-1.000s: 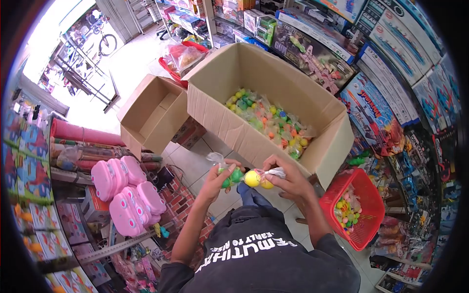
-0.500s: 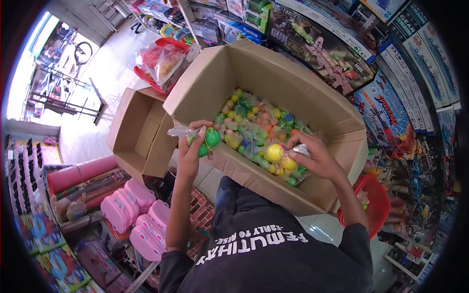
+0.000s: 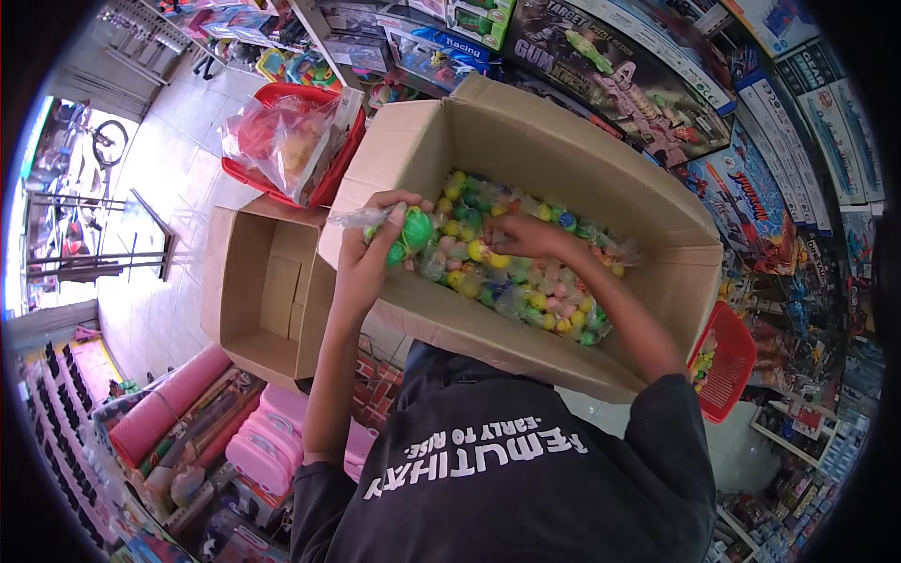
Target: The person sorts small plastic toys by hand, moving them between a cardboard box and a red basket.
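My left hand (image 3: 368, 251) is closed on green balls (image 3: 413, 228) bundled with thin yellow strings, a twist of clear plastic poking out past the thumb. It is over the near left rim of a large cardboard box (image 3: 572, 122). Inside the box, my right hand (image 3: 522, 235) has its fingers bent down onto a pair of yellow balls (image 3: 497, 260), just above the heap. Its fingertips are partly hidden. Many small plastic-wrapped balls (image 3: 560, 286) in yellow, green, pink and blue cover the bottom of the box.
A smaller cardboard box (image 3: 267, 281) stands open to the left. Behind it is a red basket (image 3: 352, 141) with plastic bags. Another red basket (image 3: 732, 361) sits at the right. Boxed toys (image 3: 610, 80) line the far shelf; pink cases (image 3: 263, 450) lie at lower left.
My right hand has moved left and farther into the box with the yellow balls. My left hand still holds the green balls, slightly higher in view. The camera view has shifted.
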Motion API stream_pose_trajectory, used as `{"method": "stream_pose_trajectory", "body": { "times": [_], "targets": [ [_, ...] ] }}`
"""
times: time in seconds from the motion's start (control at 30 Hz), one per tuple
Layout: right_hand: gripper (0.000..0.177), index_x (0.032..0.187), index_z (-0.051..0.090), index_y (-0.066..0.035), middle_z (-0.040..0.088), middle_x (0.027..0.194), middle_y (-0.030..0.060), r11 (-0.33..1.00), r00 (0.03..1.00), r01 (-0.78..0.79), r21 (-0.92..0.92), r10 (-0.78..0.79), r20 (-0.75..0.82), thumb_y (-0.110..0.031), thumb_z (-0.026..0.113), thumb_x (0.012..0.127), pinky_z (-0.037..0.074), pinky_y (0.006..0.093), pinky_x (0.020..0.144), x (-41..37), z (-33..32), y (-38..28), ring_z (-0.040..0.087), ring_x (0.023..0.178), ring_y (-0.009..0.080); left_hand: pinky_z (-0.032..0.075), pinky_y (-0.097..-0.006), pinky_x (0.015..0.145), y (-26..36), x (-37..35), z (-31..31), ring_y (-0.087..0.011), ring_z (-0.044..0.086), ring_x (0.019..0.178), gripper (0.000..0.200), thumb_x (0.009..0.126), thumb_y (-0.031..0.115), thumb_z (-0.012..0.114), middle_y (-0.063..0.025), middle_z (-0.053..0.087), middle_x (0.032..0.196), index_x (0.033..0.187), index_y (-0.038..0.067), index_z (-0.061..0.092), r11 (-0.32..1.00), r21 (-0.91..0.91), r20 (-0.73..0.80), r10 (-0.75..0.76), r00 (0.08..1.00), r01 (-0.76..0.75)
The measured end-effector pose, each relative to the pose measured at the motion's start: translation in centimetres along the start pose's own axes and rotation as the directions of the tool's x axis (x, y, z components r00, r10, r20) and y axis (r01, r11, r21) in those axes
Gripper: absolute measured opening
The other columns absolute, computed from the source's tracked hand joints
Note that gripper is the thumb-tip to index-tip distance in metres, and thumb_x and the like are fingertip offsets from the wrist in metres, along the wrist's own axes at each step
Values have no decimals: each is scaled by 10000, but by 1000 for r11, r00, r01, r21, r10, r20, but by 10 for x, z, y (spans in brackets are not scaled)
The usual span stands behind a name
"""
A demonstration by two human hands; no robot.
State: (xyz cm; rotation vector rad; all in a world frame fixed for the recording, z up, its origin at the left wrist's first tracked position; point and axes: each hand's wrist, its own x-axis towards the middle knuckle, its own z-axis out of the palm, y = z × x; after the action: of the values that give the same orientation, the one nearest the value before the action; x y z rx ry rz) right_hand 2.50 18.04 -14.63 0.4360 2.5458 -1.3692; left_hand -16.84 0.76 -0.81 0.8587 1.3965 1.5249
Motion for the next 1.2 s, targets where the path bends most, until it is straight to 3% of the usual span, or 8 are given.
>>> {"method": "stream_pose_trajectory", "body": {
  "times": [0.07, 0.23, 0.43, 0.53, 0.73, 0.93, 1.17, 1.2],
  "targets": [
    [184, 918, 529, -61, 577, 853, 109, 997, 999, 34, -62, -34, 6, -163, 571, 771, 447, 370, 705, 33, 27, 30, 584, 825, 264, 447, -188, 593, 5, 8, -7, -83, 557, 851, 219, 923, 175, 415, -67, 595, 991, 1051, 29, 517, 998, -39, 58, -45, 997, 47],
    [239, 913, 541, -80, 586, 819, 128, 979, 982, -190, -71, 191, 13, -173, 610, 704, 434, 401, 694, 62, 60, 33, 575, 807, 292, 440, -185, 498, -2, 24, -15, -89, 560, 817, 244, 920, 218, 409, -89, 589, 987, 1060, 38, 496, 983, -148, 105, -91, 990, 106],
    [218, 877, 550, -75, 588, 835, 127, 946, 959, -240, -219, 267, 100, -155, 621, 687, 442, 401, 699, 57, 98, 60, 575, 813, 308, 436, -190, 487, -3, 32, -22, -106, 569, 834, 250, 923, 223, 402, -104, 581, 993, 1074, 38, 478, 951, -244, 179, -149, 973, 191],
    [202, 856, 559, -68, 588, 852, 128, 965, 985, -127, -227, 150, 87, -157, 623, 686, 448, 406, 691, 55, 96, 61, 579, 806, 312, 432, -191, 488, -5, 35, -23, -117, 574, 841, 248, 925, 223, 400, -108, 577, 999, 1072, 38, 477, 941, -252, 188, -182, 965, 226],
    [214, 859, 571, -77, 584, 860, 121, 911, 961, -183, -370, 245, 126, -180, 632, 683, 455, 402, 686, 55, 101, 43, 578, 828, 298, 423, -189, 488, -6, 35, -23, -124, 580, 841, 241, 929, 213, 389, -105, 576, 1002, 1072, 39, 476, 940, -255, 197, -180, 964, 228],
    [272, 903, 579, -84, 602, 886, 115, 941, 929, -206, -269, 274, 247, -248, 657, 701, 458, 386, 709, 53, 90, 57, 583, 851, 278, 423, -188, 489, -5, 33, -14, -120, 579, 852, 240, 928, 217, 394, -103, 581, 995, 1065, 41, 482, 954, -231, 179, -150, 972, 190],
    [308, 921, 584, -89, 609, 887, 114, 925, 939, -229, -303, 292, 183, -296, 668, 710, 462, 381, 729, 61, 113, 62, 591, 858, 279, 412, -177, 484, -20, 34, 5, -112, 609, 756, 238, 924, 233, 408, -69, 585, 998, 1066, 58, 485, 975, -118, 229, -159, 960, 189],
    [305, 940, 583, -78, 605, 902, 120, 915, 942, -292, -279, 326, 81, -269, 662, 716, 472, 381, 721, 63, 121, 60, 592, 857, 283, 408, -174, 482, -20, 35, 9, -111, 613, 730, 235, 923, 235, 411, -60, 586, 999, 1066, 64, 485, 975, -99, 232, -170, 958, 197]
  ]
}}
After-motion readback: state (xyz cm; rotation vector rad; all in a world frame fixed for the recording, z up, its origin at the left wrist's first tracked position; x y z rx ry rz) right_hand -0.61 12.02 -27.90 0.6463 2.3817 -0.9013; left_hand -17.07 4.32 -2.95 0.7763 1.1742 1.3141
